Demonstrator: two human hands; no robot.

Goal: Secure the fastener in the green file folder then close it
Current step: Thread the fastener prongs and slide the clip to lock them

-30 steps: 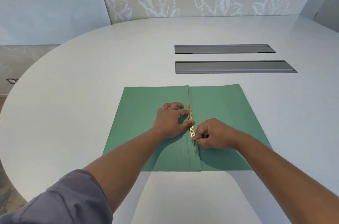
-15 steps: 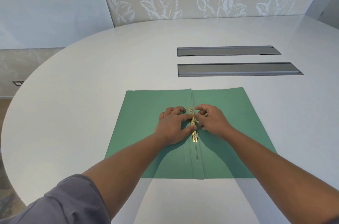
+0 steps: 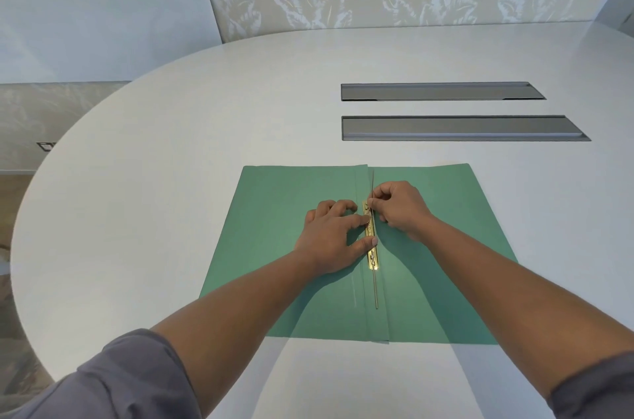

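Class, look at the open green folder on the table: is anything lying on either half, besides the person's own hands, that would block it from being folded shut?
Nothing visible does. The green folder lies open and flat; only the left hand and right hand rest on it, working the brass fastener at the spine. They must lift away first.

The green file folder (image 3: 281, 247) lies open and flat on the worktop, spine running away from the viewer. The brass fastener (image 3: 372, 250), a narrow strip with a thin prong extending nearward, lies along the spine fold.
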